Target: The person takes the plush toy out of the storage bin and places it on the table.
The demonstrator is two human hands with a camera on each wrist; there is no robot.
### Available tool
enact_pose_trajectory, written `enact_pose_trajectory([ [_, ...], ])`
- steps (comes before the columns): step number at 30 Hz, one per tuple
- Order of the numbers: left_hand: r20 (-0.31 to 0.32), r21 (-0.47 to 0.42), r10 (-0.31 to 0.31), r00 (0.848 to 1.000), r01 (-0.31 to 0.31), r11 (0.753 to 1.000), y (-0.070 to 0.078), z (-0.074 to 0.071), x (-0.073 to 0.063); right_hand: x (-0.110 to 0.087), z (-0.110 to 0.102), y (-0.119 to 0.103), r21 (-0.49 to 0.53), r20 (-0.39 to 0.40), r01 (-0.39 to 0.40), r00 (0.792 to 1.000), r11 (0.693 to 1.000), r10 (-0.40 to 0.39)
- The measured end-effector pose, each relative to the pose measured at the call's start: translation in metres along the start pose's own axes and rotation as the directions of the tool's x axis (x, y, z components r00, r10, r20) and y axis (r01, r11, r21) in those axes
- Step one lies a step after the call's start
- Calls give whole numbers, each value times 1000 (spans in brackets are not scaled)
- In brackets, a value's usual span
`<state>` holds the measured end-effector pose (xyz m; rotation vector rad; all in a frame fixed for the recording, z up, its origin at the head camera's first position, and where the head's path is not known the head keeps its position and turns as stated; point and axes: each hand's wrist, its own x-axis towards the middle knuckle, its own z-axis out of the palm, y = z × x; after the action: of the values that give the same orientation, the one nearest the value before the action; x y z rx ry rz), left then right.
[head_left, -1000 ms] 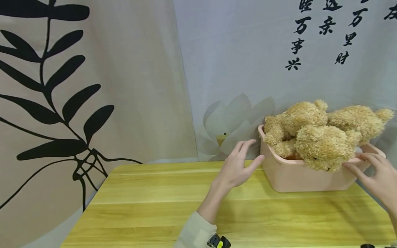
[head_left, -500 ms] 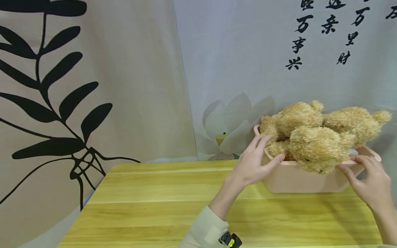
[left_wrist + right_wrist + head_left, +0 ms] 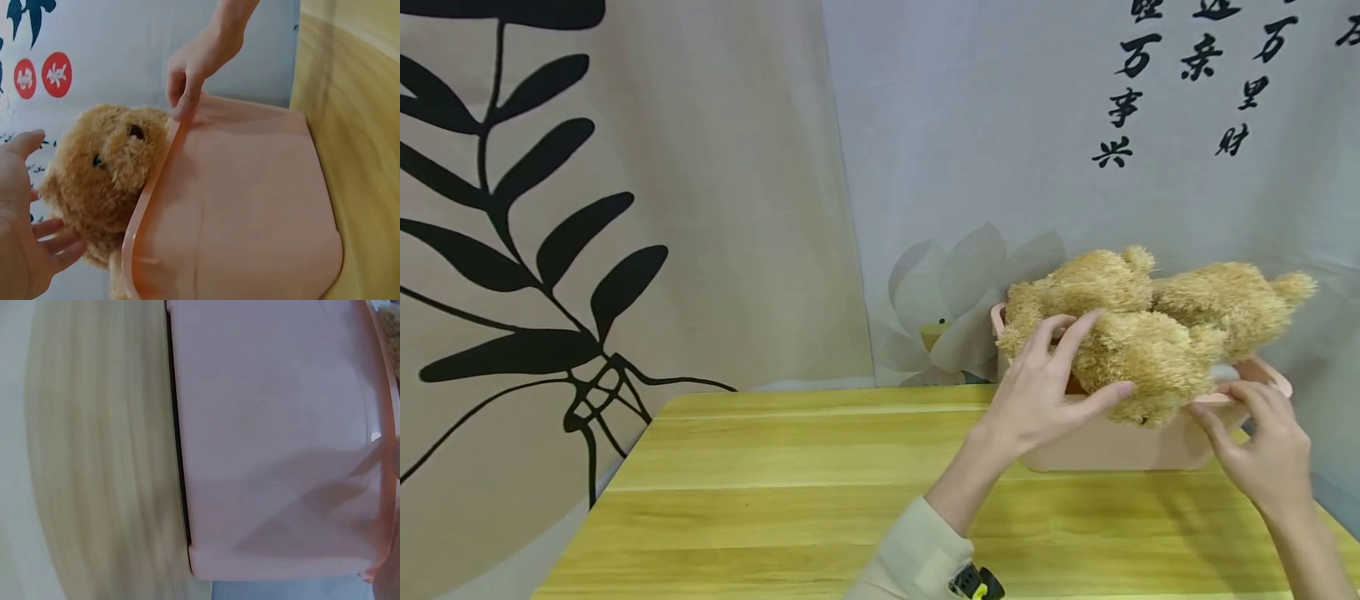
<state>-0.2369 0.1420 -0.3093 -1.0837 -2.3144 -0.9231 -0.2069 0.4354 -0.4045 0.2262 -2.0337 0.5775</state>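
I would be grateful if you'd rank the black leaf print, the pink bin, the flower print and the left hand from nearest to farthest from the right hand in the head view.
From the right hand:
1. Pink bin: its rim is in that hand's pinch.
2. Left hand: to its left.
3. Flower print: farther left, behind.
4. Black leaf print: far left.
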Motion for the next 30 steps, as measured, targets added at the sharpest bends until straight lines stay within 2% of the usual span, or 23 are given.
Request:
enact_pose_trajectory([
  [5,27,16,-72,997,72,997,4,2,-1,-2,11,-11,71,-36,14,999,997,-11],
  [9,29,43,-101,994,100,994,5,2,-3,-3,22,-18,129,-68,57,997,990,-48],
  [13,-3,92,-103,995,103,990,4,2,-5,-4,31,-25,153,-83,90,993,984,-78],
  [20,-59,152,-106,993,114,982,-3,2,-12,-2,43,-41,186,-111,99,991,977,-79],
  [27,-99,114,-137,986,148,982,-13,-1,-18,1,58,-52,186,-145,117,985,976,-91],
  [30,-123,99,-124,985,137,986,-18,-4,-20,3,64,-56,193,-167,135,981,972,-103],
])
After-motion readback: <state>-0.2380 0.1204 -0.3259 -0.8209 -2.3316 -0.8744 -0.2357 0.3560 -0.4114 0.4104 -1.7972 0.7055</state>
